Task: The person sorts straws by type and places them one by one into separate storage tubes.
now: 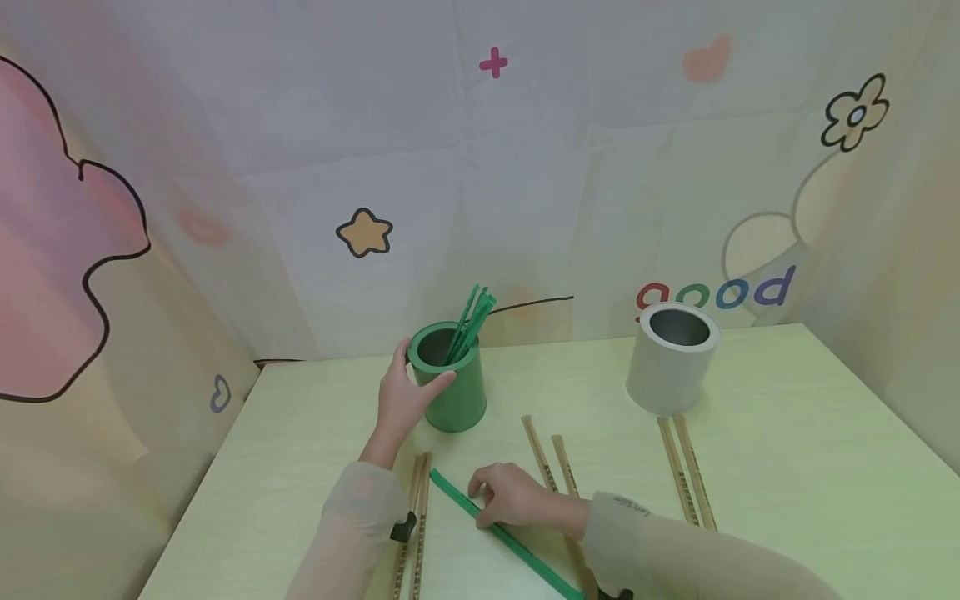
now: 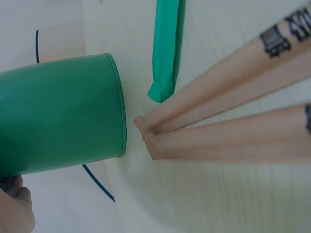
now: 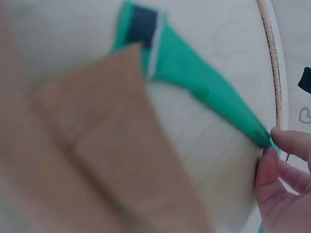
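"What's nearest you?"

"A long, narrow green paper-like sleeve (image 1: 534, 562), slanting across the near part of the pale wood-look table (image 1: 562, 383). Your right hand (image 1: 513, 496) pinches it between thumb and fingers, partway along. I can't tell whether it is lifted there."

"And around that hand?"

"On your left, two slim tan printed sticks (image 1: 423, 500) lie side by side, near the far tip of the green sleeve. Two more tan sticks (image 1: 538, 446) run beneath your right forearm, a little spread. A third tan pair (image 1: 677, 471) lies farther right, well apart from your hand."

"Where's your other hand, then?"

"Beyond the left pair. Your left hand (image 1: 401, 396) grips a green cylindrical cup (image 1: 457, 400), thumb across the front just under the rim, fingers around the left side. Several slim green sticks (image 1: 474, 327) lean inside, rising past its rim on the right."

"Anything farther off?"

"A white cylindrical cup (image 1: 667, 375) stands toward the far right, just behind that third pair. Past it hangs your pale printed cloth backdrop (image 1: 525, 208)."
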Demonstrator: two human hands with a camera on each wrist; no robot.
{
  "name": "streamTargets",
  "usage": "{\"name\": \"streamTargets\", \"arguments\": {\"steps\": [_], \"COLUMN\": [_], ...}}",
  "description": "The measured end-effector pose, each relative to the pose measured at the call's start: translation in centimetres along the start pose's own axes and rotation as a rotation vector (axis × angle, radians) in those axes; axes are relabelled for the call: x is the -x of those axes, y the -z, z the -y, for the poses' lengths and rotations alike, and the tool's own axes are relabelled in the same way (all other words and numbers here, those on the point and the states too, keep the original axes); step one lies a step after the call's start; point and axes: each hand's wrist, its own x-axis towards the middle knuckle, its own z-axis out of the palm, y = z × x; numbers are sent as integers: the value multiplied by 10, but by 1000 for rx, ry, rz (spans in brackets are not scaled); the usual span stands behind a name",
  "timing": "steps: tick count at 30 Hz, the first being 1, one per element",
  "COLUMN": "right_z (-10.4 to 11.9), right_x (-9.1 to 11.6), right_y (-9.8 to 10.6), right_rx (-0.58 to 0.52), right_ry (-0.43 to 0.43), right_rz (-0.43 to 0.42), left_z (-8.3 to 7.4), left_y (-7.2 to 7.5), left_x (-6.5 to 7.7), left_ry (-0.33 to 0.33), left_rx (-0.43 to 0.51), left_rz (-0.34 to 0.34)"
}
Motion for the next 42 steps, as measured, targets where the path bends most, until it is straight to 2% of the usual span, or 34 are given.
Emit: {"name": "streamTargets", "arguments": {"steps": [5,10,26,36,42], "right_z": [0,6,14,13,9], "right_x": [3,7,11,10,12], "right_y": [3,3,-11,-17,-16], "right_rx": [4,14,85,168,52], "right_ry": [6,-8,-39,-64,-54], "right_rz": [49,59,-56,-87,-107], "left_z": [0,-1,-2,-2,-3], "left_y": [1,1,3,2,1], "left_x": [0,0,2,2,2], "left_ry": [-2,-12,-4,1,4], "left_rx": [7,15,2,-5,-4], "left_rz": [-1,-2,-1,-4,2]}}
